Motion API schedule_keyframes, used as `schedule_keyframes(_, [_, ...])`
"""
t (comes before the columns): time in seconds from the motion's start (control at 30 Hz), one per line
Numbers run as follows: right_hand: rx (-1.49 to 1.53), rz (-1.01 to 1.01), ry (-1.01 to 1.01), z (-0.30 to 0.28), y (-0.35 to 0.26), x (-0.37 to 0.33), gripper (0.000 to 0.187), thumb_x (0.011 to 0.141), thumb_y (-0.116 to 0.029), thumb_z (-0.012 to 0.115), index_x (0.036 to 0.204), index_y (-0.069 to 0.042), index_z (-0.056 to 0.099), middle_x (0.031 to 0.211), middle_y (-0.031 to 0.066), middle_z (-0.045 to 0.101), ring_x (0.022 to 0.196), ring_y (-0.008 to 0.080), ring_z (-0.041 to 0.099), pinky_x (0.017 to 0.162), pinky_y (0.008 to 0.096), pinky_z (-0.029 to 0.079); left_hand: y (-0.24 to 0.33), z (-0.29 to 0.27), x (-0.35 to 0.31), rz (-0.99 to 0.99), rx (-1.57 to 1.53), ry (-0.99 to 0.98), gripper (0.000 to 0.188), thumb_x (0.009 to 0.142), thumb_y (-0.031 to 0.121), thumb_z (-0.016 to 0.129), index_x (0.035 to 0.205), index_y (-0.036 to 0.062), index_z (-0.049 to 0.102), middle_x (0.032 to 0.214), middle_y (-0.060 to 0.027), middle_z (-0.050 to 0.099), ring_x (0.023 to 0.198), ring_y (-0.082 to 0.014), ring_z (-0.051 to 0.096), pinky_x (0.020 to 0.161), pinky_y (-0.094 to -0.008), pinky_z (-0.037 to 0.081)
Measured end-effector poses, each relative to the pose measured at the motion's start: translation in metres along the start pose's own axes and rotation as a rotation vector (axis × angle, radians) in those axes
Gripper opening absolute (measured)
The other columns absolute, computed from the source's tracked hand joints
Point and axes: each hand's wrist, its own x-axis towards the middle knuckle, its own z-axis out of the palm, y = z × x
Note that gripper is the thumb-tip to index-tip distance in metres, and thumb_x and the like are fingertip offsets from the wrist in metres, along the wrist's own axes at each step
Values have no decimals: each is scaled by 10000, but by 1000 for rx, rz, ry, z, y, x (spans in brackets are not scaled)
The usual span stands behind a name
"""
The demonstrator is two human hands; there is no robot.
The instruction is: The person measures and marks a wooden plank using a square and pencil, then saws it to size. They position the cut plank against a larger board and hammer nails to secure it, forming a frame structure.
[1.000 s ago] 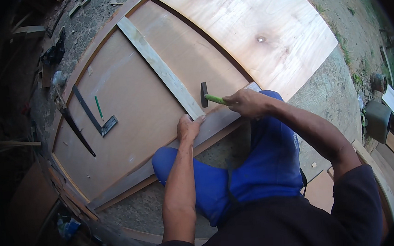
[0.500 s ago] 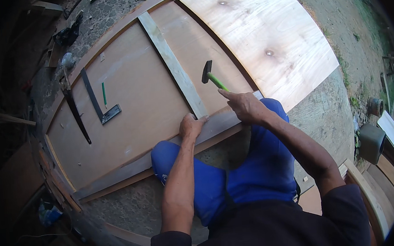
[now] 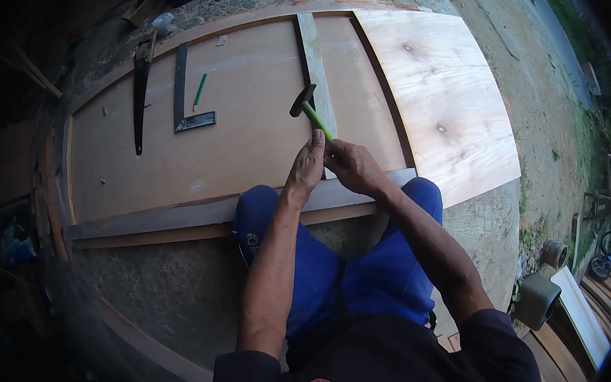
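Observation:
My right hand (image 3: 355, 165) is closed around the green handle of a hammer (image 3: 319, 121), whose dark head tilts up over a pale wooden crossbar (image 3: 319, 71). Right against it, my left hand (image 3: 306, 166) is closed, its thumb beside the handle; what its fingers hold is hidden. Both hands are above the front rail (image 3: 157, 220) of a wooden frame, close to where the crossbar meets it. Inside the frame lies a thin plywood panel (image 3: 258, 137).
On the panel's left are a handsaw (image 3: 141, 103), a try square (image 3: 181, 86) and a green pencil (image 3: 200, 91). A lighter plywood sheet (image 3: 448, 93) covers the frame's right end. My knees press close to the front rail. Boards and a grey container (image 3: 536, 300) sit at lower right.
My left hand has left the crossbar's near end and come up to the hammer. The right hand has brought the hammer left over the crossbar. The view has turned.

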Motion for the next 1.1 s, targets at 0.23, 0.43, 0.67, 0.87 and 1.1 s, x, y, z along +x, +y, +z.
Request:
schedule_keyframes(0.23, [511, 506, 49, 11, -37, -17, 318, 1041, -348, 598, 985, -36, 592, 592, 25, 504, 410, 118, 477, 359, 288, 383, -32, -5, -46, 101, -751, -8, 155, 984, 137, 687, 1109, 45, 680, 795, 23, 620, 516, -19, 404, 458, -188, 328])
schedule_keyframes(0.43, [397, 452, 72, 44, -12, -17, 241, 1045, -298, 598, 1001, -65, 557, 653, -1, 526, 437, 63, 444, 347, 260, 364, -67, 38, -30, 161, -968, 311, 116, 1010, 184, 660, 1038, 84, 711, 715, 33, 621, 481, -22, 438, 432, -203, 342])
schedule_keyframes(0.67, [-86, 171, -162, 16, 5, -3, 448, 1008, -142, 596, 1419, -78, 431, 792, 216, 671, 597, 352, 676, 528, 460, 506, -137, 31, 13, -198, -763, 671, 182, 1014, 212, 622, 995, 45, 692, 696, -26, 657, 428, -71, 434, 433, -253, 350])
schedule_keyframes(0.87, [-292, -96, -465, -24, 20, 17, 422, 998, -71, 567, 1397, -82, 430, 814, 265, 670, 694, 473, 669, 610, 520, 527, -173, 56, 40, -230, -608, 794, 285, 1030, 248, 593, 1065, -12, 706, 586, -25, 590, 458, -110, 523, 471, -299, 401])
schedule_keyframes(1.1, [-746, -62, -931, -33, -29, 79, 539, 983, -77, 558, 1504, -107, 424, 697, 180, 666, 622, 353, 687, 572, 480, 533, -157, 53, 42, -341, -483, 726, 330, 1053, 260, 562, 1101, -33, 706, 597, -34, 600, 478, -129, 555, 486, -312, 430])
